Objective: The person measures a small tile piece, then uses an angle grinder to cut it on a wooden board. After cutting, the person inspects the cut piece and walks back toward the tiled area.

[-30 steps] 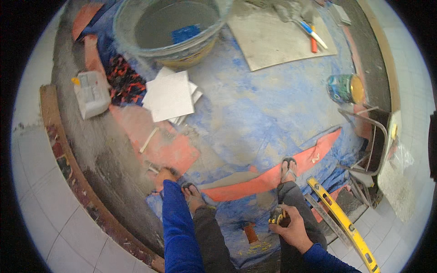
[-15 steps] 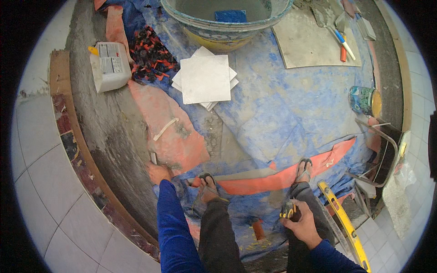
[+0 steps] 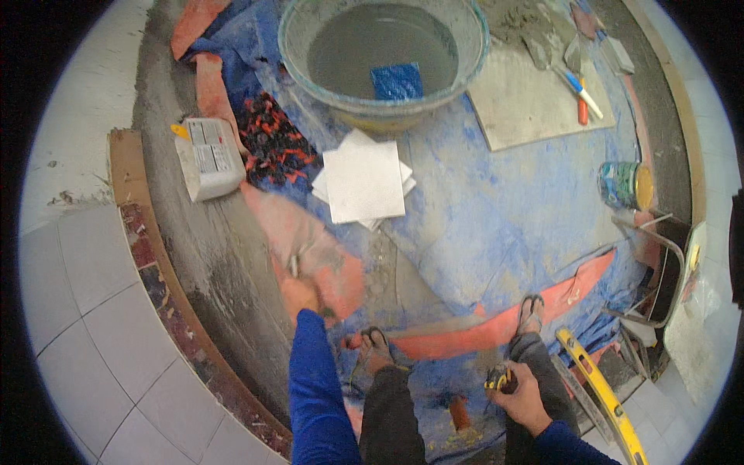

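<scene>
Tape measure [image 3: 497,379], rounded, sits in right hand [image 3: 522,397].

The tiles [image 3: 364,184] look matt, the jug [image 3: 215,182] smooth plastic, the mortar [image 3: 515,27] rough.

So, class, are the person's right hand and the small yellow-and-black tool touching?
Touching: the head view shows the right hand gripping the yellow-and-black tool by its right side.

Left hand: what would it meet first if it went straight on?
Probably the small pale piece just ahead of the left hand, over the pink sheet; blur hides depth and whether they touch.
</scene>
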`<state>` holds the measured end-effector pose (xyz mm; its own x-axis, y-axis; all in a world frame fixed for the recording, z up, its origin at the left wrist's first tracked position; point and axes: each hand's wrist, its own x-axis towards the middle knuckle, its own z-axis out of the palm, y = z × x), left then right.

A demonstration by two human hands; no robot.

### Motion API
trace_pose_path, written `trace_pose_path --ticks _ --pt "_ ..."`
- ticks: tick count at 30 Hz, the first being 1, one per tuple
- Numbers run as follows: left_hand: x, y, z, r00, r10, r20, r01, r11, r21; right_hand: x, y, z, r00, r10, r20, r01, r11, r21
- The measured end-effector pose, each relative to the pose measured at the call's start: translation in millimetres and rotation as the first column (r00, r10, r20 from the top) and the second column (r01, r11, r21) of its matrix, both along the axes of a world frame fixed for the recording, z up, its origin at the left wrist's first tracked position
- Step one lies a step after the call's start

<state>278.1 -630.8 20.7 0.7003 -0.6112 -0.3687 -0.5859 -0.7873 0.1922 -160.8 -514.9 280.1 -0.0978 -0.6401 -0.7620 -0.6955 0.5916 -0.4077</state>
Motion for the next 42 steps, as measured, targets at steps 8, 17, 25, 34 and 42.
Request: trace_pose_path --ticks 8,17,25,34,42 --pt "116 57 9 0.970 -0.117 0.214 0.048 0.952 0.302 -1 -7 -1 1.000 -0.011 0.027 0.011 1.000 -0.004" --pt "-96 172 147 0.943 -0.072 -0.325 0.035 0.992 -0.118 -30 27 76 0.965 -0.251 -0.076 0.223 0.937 -0.267" --pt "-423 44 280 0.363 -0.236 -0.901 0.308 0.943 -0.123 -304 -45 156 0.502 -0.852 -0.152 0.470 0.416 -0.779" --pt "-916 -83 324 0.098 -0.577 -0.811 0.737 0.590 -0.330 -609 -95 106 0.367 -0.897 -0.245 0.516 0.416 -0.749" --pt "-944 -106 333 0.148 -0.334 -0.931 0.555 0.807 -0.202 -657 -51 72 0.241 -0.970 -0.005 0.754 0.191 -0.628"
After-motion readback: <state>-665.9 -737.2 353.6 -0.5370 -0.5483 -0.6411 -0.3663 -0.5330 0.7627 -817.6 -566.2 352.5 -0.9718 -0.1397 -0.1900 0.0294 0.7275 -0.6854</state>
